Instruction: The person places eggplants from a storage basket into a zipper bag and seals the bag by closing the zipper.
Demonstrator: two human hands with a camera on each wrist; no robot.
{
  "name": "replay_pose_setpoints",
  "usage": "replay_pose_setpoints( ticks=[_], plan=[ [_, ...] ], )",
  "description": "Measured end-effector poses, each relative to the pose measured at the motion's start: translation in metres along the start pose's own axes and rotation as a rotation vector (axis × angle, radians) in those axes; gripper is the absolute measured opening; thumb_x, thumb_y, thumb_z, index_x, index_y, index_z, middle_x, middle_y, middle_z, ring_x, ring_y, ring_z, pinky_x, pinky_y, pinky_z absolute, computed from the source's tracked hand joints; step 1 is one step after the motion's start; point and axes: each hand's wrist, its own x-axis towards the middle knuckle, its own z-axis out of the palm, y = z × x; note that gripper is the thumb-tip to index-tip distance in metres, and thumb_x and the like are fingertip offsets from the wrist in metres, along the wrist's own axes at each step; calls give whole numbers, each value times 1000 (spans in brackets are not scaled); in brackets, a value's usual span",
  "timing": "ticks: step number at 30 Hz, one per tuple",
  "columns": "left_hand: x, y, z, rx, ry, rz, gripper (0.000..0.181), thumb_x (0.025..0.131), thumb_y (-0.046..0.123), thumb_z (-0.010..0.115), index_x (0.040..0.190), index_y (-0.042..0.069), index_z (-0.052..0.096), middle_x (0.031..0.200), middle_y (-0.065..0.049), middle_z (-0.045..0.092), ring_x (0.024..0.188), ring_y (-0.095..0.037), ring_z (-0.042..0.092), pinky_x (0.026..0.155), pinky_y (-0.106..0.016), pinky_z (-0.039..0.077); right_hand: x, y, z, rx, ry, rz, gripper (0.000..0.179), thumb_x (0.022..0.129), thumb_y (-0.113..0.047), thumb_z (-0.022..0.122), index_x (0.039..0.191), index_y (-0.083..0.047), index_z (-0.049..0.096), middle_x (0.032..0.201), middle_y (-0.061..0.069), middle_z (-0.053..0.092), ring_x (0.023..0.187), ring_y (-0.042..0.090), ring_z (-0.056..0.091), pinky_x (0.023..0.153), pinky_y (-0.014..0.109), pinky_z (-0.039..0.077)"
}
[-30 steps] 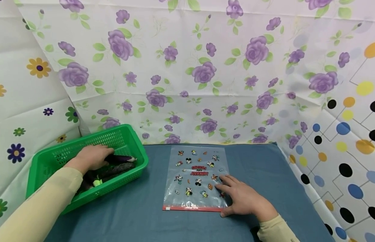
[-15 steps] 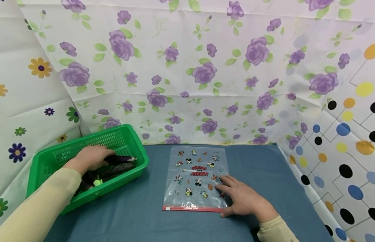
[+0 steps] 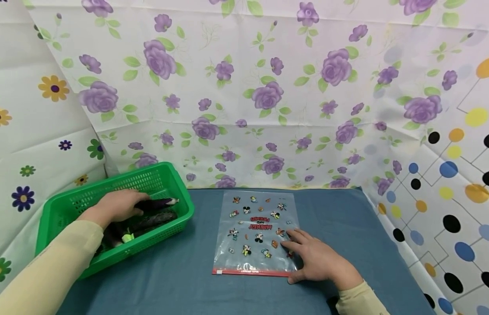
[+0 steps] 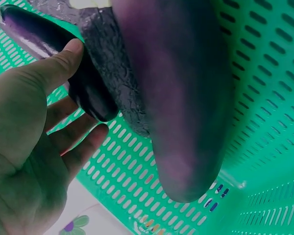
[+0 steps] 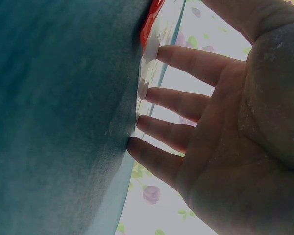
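Inside a green plastic basket (image 3: 180, 181), my left hand (image 3: 120, 205) pinches a slim, glossy dark-purple eggplant (image 3: 159, 204) between thumb and fingers. The left wrist view shows the thumb (image 4: 71, 51) lying over this eggplant and the fingers curled below it. Beside it lie a dark wrinkled long vegetable (image 4: 112, 68) and a larger eggplant (image 4: 181, 103). My right hand (image 3: 319, 258) is spread, its fingertips resting on the right edge of a clear zip bag (image 3: 264, 210) with cartoon prints. The thumb is near the bag's red slider strip (image 3: 252, 271).
A blue cloth (image 3: 181, 280) covers the table under the bag. Behind it hangs a purple-flowered sheet (image 3: 244, 144). Patterned sheets also close in the left and right sides. A light-green stem end (image 3: 128, 236) shows at the basket's front.
The pinched eggplant's pale tip has risen slightly in the basket, and my left hand has shifted a little with it. My right hand and the bag stay put.
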Motion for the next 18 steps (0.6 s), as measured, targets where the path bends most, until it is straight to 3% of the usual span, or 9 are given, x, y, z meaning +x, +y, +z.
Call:
replay_pose_setpoints(
  ticks=[18],
  plan=[
    [-4, -8, -15, -81, 68, -29, 54, 107, 24, 78, 154, 3, 63, 148, -30, 64, 133, -56, 62, 102, -72, 51, 0, 0, -1, 3, -7, 7, 103, 82, -70, 91, 165, -19, 57, 178, 17, 35, 163, 50, 30, 116, 76, 40]
  ],
)
